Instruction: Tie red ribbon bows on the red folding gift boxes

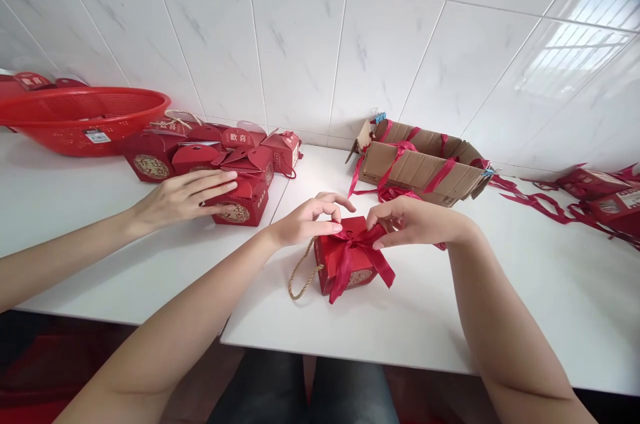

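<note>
In front of me on the white table stands a small red gift box [326, 272] with a gold round emblem and a twisted rope handle [295, 295] hanging off its left side. A red ribbon [343, 269] is tied in a bow on its top, two tails falling over the front. My left hand [313, 219] pinches the left loop of the bow between thumb and fingers. On the other side my right hand [407, 221] pinches the right loop. Parts of both loops are hidden behind my fingers.
At left another person's hand [187, 196] rests on one of several red boxes [255, 204]. Behind them sits a red plastic basket [65, 134]. A cardboard box [400, 167] draped with red ribbons stands by the tiled wall. More red boxes [617, 207] and ribbons lie far right.
</note>
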The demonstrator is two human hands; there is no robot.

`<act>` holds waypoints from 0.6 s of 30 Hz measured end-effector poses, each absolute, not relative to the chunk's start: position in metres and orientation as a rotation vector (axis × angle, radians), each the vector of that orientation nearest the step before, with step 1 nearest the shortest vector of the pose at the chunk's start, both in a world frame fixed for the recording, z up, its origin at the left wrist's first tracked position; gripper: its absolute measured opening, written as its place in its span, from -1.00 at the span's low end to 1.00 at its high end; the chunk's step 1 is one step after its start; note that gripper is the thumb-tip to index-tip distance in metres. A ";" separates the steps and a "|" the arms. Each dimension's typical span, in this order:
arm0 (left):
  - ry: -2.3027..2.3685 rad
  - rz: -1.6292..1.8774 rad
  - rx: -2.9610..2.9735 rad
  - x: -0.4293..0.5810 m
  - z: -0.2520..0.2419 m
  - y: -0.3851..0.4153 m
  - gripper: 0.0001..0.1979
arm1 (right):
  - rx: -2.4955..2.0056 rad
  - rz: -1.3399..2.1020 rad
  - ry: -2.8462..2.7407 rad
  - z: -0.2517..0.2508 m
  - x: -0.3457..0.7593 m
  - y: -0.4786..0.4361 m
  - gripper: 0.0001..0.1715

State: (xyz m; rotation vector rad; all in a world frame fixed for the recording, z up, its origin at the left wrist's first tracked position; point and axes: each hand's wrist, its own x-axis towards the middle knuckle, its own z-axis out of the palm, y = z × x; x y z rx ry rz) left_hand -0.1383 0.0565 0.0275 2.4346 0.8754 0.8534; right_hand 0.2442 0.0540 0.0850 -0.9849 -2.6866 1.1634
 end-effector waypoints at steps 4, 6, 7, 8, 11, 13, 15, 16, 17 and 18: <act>0.740 0.790 2.189 -0.019 0.035 0.051 -0.81 | -0.972 1.369 -2.607 0.083 0.244 0.059 -0.61; 0.727 0.729 2.058 0.007 0.032 0.051 -0.81 | -0.973 1.360 -2.593 0.081 0.241 0.060 -0.54; 0.724 0.714 2.015 0.010 0.030 0.051 -0.81 | -0.976 1.336 -2.588 0.079 0.239 0.060 -0.52; 0.720 0.706 1.987 0.010 0.028 0.052 -0.80 | -0.982 1.301 -2.586 0.077 0.236 0.059 -0.50; 0.709 0.701 1.977 0.001 0.027 0.053 -0.80 | -1.029 1.146 -2.593 0.071 0.225 0.057 -0.45; 0.719 0.703 1.982 -0.002 0.028 0.053 -0.80 | -1.080 1.049 -2.607 0.067 0.220 0.055 -0.41; 0.741 0.701 1.991 -0.002 0.029 0.053 -0.78 | -1.138 0.980 -2.616 0.065 0.216 0.054 -0.38; 0.750 0.699 1.996 -0.001 0.030 0.053 -0.77 | -1.159 0.965 -2.623 0.064 0.216 0.054 -0.37; 0.756 0.698 2.003 -0.001 0.030 0.053 -0.76 | -1.175 0.961 -2.633 0.064 0.215 0.053 -0.36; 0.761 0.695 2.012 0.000 0.030 0.053 -0.75 | -1.190 0.961 -2.645 0.065 0.215 0.053 -0.36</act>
